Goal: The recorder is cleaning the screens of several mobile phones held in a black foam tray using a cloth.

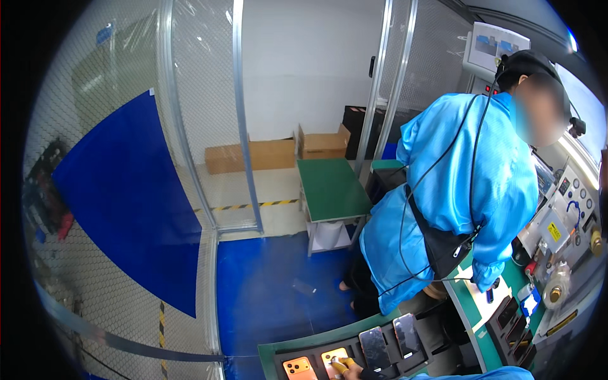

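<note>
My right hand [347, 368] comes in at the bottom edge from the lower right, with yellow covers on its fingertips. Its fingers close on an orange phone [333, 354] lying camera side up. To the left lies another orange phone [299, 367], its cameras showing. Two dark phones [375, 348] rest to the right of my hand, in a black slotted tray [432, 347]. The lower frame edge cuts off part of the hand and the nearer phones. My left hand is out of view.
A co-worker in a blue smock [456, 164] stands at the right, one hand at a green-topped bench [472, 310]. More dark phones [508, 311] sit there in a tray. Behind are a green side table [334, 187], cardboard boxes [272, 155] and a mesh partition [183, 126].
</note>
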Tool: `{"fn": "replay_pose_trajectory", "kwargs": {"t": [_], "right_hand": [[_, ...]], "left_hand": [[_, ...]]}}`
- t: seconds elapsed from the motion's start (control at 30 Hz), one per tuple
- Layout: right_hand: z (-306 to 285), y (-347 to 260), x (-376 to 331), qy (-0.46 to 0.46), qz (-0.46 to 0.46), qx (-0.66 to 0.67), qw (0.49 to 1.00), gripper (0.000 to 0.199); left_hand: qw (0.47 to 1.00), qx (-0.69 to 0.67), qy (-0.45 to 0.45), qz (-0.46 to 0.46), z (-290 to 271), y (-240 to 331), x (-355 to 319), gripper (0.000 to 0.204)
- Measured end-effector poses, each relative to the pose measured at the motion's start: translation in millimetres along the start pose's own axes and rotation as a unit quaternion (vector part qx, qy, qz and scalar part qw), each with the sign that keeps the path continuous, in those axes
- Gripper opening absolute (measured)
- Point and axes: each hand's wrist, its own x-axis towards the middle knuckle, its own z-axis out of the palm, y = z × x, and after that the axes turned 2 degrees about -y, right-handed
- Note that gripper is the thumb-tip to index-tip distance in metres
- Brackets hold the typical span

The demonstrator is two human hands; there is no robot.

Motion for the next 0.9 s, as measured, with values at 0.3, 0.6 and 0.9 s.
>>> {"fn": "replay_pose_trajectory", "kwargs": {"t": [0.3,0.6,0.9], "right_hand": [[48,16,-8,0.032,0.013,0.009,0.999,0.075],[31,3,18,0.095,0.028,-0.06,0.993,0.078],[28,1,3,0.135,0.074,0.157,0.976,0.069]], "left_hand": [[0.992,-0.054,-0.01,0.109,14,-26,-7,0.074],[0.981,0.003,-0.193,0.011,-16,3,30,0.11],[0.983,-0.03,-0.18,-0.037,-18,18,23,0.105]]}}
